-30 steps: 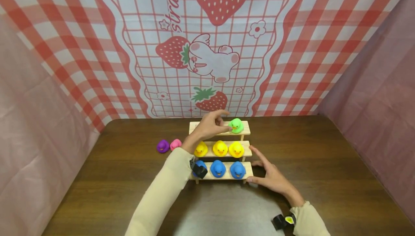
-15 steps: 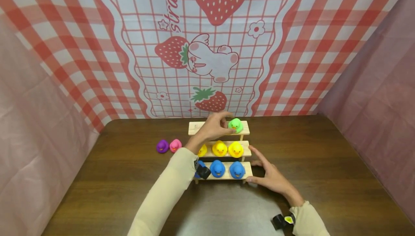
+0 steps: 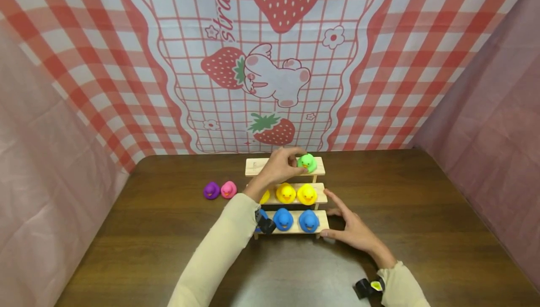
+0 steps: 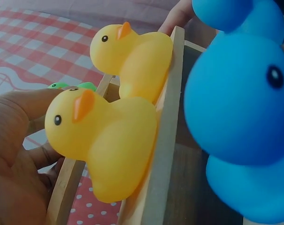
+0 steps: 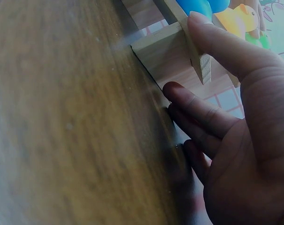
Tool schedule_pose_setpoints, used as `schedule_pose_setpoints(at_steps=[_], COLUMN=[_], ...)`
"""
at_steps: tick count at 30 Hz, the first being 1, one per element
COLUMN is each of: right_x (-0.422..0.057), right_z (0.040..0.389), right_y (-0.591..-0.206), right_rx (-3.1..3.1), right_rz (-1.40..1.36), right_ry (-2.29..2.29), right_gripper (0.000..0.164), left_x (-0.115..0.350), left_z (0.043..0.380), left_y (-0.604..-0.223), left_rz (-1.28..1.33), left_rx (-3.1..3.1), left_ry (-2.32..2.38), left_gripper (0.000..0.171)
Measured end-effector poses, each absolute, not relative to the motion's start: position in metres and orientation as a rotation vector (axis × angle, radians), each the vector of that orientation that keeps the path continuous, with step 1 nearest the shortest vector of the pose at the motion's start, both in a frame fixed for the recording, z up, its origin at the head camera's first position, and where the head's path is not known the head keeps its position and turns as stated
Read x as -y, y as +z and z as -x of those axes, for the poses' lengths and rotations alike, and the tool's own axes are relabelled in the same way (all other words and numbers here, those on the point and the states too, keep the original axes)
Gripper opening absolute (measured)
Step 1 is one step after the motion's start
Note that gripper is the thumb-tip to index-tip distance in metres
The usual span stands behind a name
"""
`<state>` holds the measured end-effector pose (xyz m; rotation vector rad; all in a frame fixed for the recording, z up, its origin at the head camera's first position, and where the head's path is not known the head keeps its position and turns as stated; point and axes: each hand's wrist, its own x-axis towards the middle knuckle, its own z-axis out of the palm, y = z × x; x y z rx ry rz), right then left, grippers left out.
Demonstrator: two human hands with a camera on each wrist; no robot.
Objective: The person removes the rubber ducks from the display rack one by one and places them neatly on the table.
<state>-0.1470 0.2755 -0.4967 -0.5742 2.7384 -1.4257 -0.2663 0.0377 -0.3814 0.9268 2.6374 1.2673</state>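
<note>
A three-step wooden stand (image 3: 255, 166) bears rubber ducks. My left hand (image 3: 280, 166) reaches over it and pinches the green rubber duck (image 3: 308, 162) at the right of the top step, thumb in front. Yellow ducks (image 3: 286, 193) line the middle step and blue ducks (image 3: 283, 220) the lowest; my left forearm partly hides the leftmost of each. My right hand (image 3: 356, 232) is at the stand's right end, fingers spread, index fingertip at the middle step. The right wrist view shows its thumb (image 5: 221, 42) on the lowest step's end, other fingers beside the support.
A purple duck (image 3: 211, 190) and a pink duck (image 3: 228, 189) sit on the brown table (image 3: 160, 232), left of the stand. Behind the table hangs a strawberry-print checked cloth (image 3: 202, 124). Pink curtains (image 3: 485, 124) close off both sides.
My left hand has shifted slightly right, its index finger closing around the green duck. The forearm now covers more of the leftmost yellow and blue ducks. My right hand stays in place.
</note>
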Motion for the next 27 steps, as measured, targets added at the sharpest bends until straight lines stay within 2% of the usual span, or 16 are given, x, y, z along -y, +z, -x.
schedule_pose_setpoints(at_steps=[27], right_x=[-0.2751], right_z=[0.1462], right_y=[-0.4956], right_rx=[-2.739], right_rz=[0.564], right_ry=[-1.425], right_gripper=[0.101], left_x=[-0.0343], left_z=[0.2651], left_y=[-0.3803], left_rz=[-0.929], left_rx=[-2.631], left_ry=[1.324], left_gripper=[0.044])
